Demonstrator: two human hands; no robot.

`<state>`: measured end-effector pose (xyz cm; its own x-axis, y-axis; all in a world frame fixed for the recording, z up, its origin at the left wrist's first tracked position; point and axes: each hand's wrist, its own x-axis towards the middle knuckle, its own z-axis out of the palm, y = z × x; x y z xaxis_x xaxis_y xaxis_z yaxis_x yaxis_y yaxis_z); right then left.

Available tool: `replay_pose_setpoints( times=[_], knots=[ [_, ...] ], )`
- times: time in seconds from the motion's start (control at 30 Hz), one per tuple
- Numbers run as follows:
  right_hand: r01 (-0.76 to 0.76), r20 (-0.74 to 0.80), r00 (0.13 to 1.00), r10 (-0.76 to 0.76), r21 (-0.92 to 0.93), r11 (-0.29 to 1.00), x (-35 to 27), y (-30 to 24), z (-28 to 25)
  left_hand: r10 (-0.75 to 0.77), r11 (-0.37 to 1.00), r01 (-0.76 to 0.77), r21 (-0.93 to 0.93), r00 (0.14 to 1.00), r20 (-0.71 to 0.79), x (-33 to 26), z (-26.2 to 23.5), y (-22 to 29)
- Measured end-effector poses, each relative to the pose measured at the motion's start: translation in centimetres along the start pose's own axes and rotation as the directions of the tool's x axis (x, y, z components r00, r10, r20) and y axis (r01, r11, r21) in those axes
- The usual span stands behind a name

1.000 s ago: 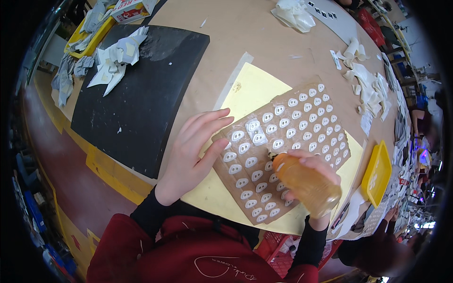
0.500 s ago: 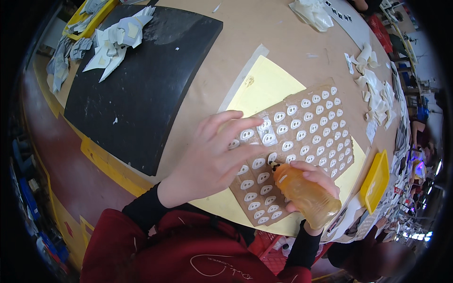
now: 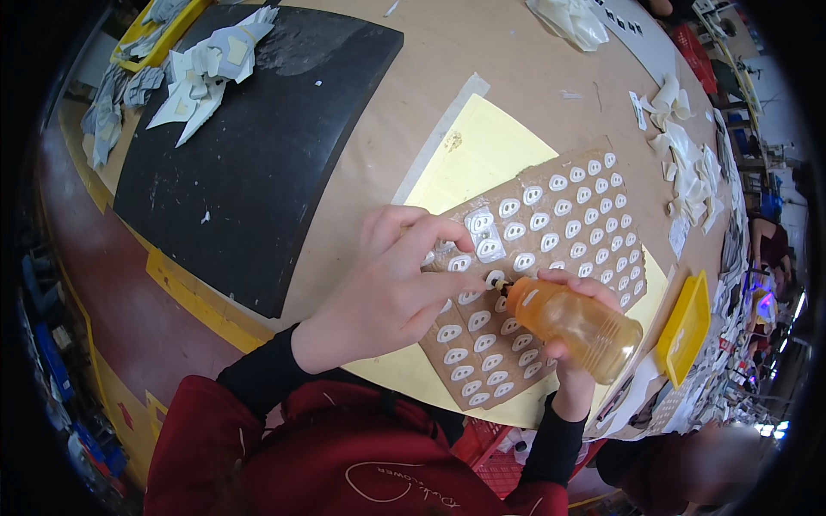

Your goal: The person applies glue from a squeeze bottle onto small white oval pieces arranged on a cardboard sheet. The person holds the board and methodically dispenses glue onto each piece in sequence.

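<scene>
My right hand (image 3: 575,322) grips a translucent squeeze bottle (image 3: 585,331) of amber liquid with an orange collar. The bottle lies tilted, its dark nozzle pointing left onto one of the small white oval pieces (image 3: 496,279). My left hand (image 3: 370,288) is over the left part of a brown board (image 3: 551,284), fingers parted, with one fingertip close beside the nozzle. Rows of the white pieces, each with two dark-centred spots, cover the board. Near the left fingertips sits a clear rectangular plate (image 3: 484,234) over two pieces.
Under the board lies a yellow sheet (image 3: 482,155). A black mat (image 3: 258,146) with torn white scraps (image 3: 206,73) covers the left of the table. At right are a yellow tray (image 3: 686,331) and peeled pale strips (image 3: 688,181). A person (image 3: 680,469) sits at the lower right.
The bottle has swung flatter and shifted right, its nozzle now slightly higher on the board. My left fingers have bent, and one fingertip has come close to the nozzle.
</scene>
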<state>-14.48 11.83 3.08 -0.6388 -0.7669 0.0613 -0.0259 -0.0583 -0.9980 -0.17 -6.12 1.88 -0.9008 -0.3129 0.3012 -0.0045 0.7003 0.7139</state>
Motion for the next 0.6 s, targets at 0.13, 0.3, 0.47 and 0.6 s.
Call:
replay_pose_setpoints(
  times=[0.13, 0.3, 0.47, 0.6],
  knots=[
    [-0.065, 0.024, 0.998, 0.064, 0.049, 0.997, 0.3, -0.3, -0.3, 0.048, 0.999, -0.047, -0.023, 0.998, 0.031, 0.0, 0.1, 0.1],
    [-0.051, -0.003, 0.999, 0.052, 0.026, 0.998, 0.6, -0.5, -0.3, 0.063, 0.998, -0.063, -0.005, 0.997, 0.042, 0.1, 0.5, 0.3],
    [-0.068, -0.036, 0.997, 0.069, 0.036, 0.997, 0.6, -0.7, -0.2, 0.055, 0.998, -0.056, 0.026, 0.998, 0.026, 0.1, 0.8, 0.2],
    [-0.052, -0.131, 0.989, 0.067, 0.115, 0.992, 0.3, -1.2, 0.0, 0.046, 0.997, -0.048, 0.054, 0.999, 0.022, 0.1, 0.6, 0.5]
  ],
)
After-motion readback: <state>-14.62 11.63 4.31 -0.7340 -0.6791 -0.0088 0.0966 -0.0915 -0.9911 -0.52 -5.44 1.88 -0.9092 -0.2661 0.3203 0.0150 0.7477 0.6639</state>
